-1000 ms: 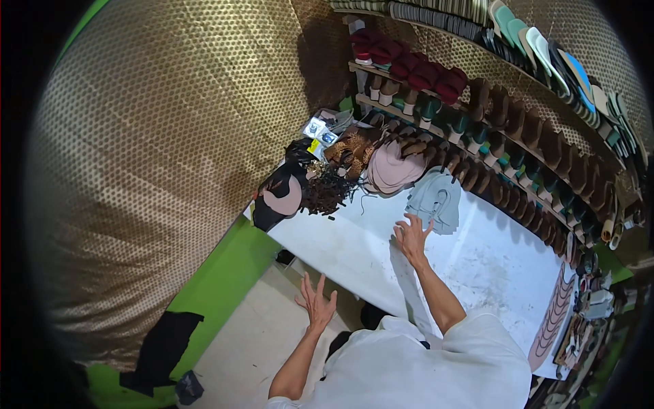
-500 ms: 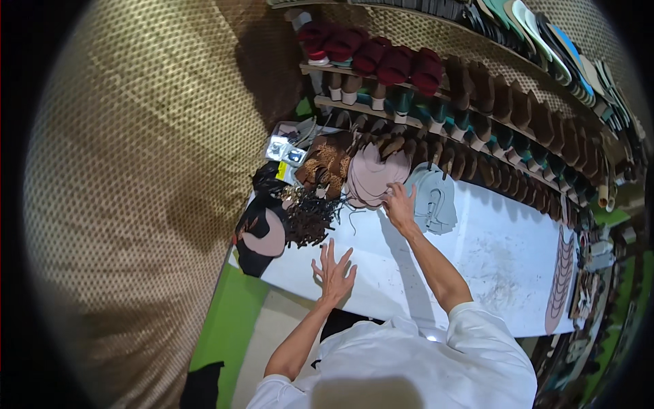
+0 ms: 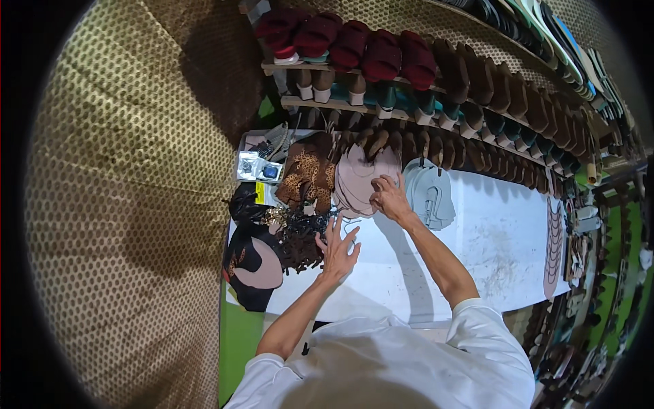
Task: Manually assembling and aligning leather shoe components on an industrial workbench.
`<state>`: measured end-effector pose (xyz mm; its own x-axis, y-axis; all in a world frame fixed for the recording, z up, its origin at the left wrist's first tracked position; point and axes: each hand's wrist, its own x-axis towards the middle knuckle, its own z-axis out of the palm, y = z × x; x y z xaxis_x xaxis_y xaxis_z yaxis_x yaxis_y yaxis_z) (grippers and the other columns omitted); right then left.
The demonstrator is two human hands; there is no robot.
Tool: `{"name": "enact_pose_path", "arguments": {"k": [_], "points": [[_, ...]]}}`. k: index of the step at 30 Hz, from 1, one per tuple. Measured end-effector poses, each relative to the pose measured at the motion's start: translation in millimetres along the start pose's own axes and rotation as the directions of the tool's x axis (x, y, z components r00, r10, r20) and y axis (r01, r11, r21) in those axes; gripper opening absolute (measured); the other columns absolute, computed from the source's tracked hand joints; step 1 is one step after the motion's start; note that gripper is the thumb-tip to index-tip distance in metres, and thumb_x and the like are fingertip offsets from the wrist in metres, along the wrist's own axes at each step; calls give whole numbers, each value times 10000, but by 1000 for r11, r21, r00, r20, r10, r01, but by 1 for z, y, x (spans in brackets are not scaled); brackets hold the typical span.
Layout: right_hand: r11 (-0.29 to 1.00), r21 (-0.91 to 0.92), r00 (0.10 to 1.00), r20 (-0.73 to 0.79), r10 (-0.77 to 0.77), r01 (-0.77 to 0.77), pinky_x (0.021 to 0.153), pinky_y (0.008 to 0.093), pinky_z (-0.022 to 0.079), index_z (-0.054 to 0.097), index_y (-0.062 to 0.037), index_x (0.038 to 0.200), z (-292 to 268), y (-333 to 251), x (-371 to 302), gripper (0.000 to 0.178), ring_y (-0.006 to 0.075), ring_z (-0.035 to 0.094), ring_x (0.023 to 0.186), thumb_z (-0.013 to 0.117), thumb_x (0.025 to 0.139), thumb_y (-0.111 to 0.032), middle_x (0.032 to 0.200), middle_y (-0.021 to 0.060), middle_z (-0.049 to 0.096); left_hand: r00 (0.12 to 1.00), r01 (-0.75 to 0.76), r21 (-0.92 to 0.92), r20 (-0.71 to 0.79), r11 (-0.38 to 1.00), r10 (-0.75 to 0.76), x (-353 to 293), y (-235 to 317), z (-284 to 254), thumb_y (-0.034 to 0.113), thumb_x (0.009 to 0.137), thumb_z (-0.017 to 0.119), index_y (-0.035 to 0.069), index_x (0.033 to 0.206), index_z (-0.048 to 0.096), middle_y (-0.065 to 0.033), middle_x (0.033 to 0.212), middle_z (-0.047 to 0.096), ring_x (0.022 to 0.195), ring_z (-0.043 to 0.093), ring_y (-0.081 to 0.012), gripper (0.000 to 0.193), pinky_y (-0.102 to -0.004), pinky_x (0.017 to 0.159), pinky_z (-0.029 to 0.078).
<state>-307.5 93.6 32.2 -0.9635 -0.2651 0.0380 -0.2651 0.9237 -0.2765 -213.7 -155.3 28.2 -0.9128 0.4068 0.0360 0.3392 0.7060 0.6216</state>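
Observation:
My right hand [image 3: 391,200] rests its fingertips at the right edge of a stack of pale pink cut-out pieces [image 3: 355,178] on the white table; its fingers are bent but apart. To the right of that hand lies a stack of pale grey cut-out pieces [image 3: 428,194]. Fingers spread, my left hand [image 3: 337,253] hovers beside a heap of dark strips [image 3: 302,247] and holds nothing. Leopard-print and brown pieces [image 3: 304,174] lie beyond the heap. A pink curved piece [image 3: 261,264] sits on black material at the table's left end.
Shelves of lasts and shoes [image 3: 470,126] run along the table's far side, with dark red slippers [image 3: 381,56] above. A patterned curtain [image 3: 136,225] hangs at left. Outlined curved pieces [image 3: 553,245] lie at the table's right end. Small clear packets [image 3: 259,165] sit far left.
My left hand has moved forward toward the dark strips. My right hand stays by the pink stack, its fingers now more bent. The view has shifted closer to the table.

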Motion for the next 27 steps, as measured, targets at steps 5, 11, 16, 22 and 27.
{"name": "enact_pose_path", "arguments": {"k": [5, 11, 16, 22, 27], "points": [[999, 5, 999, 0, -37, 37, 1237, 703, 112, 786, -196, 913, -3, -3, 2, 145, 336, 388, 1467, 815, 774, -225, 1422, 54, 555, 1000, -26, 7, 12, 1000, 26, 26, -6, 9, 288, 901, 733, 236, 1365, 680, -167, 1702, 245, 1577, 157, -383, 470, -753, 1146, 77], [997, 62, 997, -74, -37, 42, 1232, 705, 100, 784, -158, 890, -4, -4, 4, 172, 359, 359, 1478, 825, 755, -255, 1473, 75, 532, 999, -27, 4, 41, 1000, 27, 33, -10, 19, 277, 907, 729, 211, 1347, 689, -177, 1686, 265, 1580, 150, -377, 447, -745, 1149, 82], [997, 71, 999, -24, -28, 30, 1228, 697, 109, 787, -130, 865, -7, -4, 13, 157, 356, 376, 1460, 773, 800, -273, 1460, 88, 550, 999, -25, -4, 37, 1000, 25, 40, -14, 23, 263, 916, 719, 180, 1350, 682, -179, 1682, 268, 1571, 162, -378, 443, -749, 1146, 82], [994, 99, 988, -153, -30, 46, 1217, 706, 128, 787, -125, 902, -13, 19, 41, 146, 327, 439, 1409, 722, 840, -239, 1391, 87, 598, 994, -103, 62, 50, 993, 100, 71, -4, 20, 285, 928, 689, 177, 1417, 626, -172, 1675, 283, 1560, 183, -381, 504, -748, 1141, 94], [997, 76, 968, -248, 29, -11, 1214, 708, 129, 797, -145, 963, -49, 26, 77, 146, 317, 474, 1368, 710, 922, -254, 1341, 90, 615, 980, -191, 92, 80, 977, 183, 100, 3, 28, 331, 925, 675, 175, 1470, 579, -171, 1658, 321, 1550, 205, -402, 574, -778, 1127, 92]]}}
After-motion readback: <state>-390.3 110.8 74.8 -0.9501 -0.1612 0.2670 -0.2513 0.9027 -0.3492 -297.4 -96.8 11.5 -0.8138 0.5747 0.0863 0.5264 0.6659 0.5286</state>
